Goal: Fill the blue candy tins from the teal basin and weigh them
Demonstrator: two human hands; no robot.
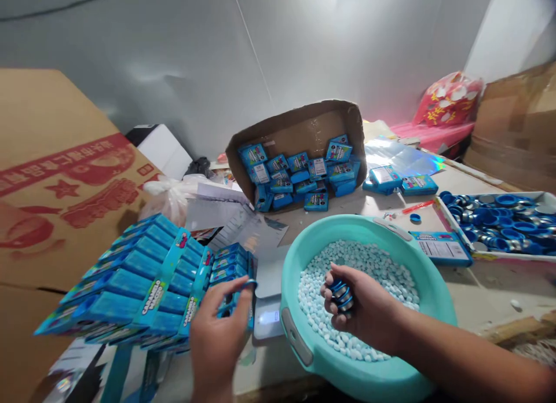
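**Now in Hand: Blue-Rimmed Caps Beside a Basin of Pale Tablets**

A worker's left hand (219,333) pinches a small round blue-rimmed cap (251,283) between thumb and forefinger, the two tips nearly closed on its edge. Just behind those fingers stands a short row of bright blue printed cartons (230,261); whether the cap touches them cannot be told from this angle. To their left leans a larger bank of blue cartons with wide printed bands (165,275).

The right hand (362,307) is half closed, palm turned inward, its fingers curled around a short stack of blue-and-silver round caps (341,296). It hangs over a round turquoise plastic basin (347,229) heaped with small pale blue-white tablets (317,310).

At far right, a shallow white tray (446,218) brims with more blue-and-silver pieces, and one loose blue cap (415,218) lies on the table nearby.

The step in hand appears to be handling the caps singly beside the cartons, with the right hand serving as the supply. By that reading, the next move calls for a light, exact pinch on the left and a secure curl on the right, keeping the stack clear of the tablets.
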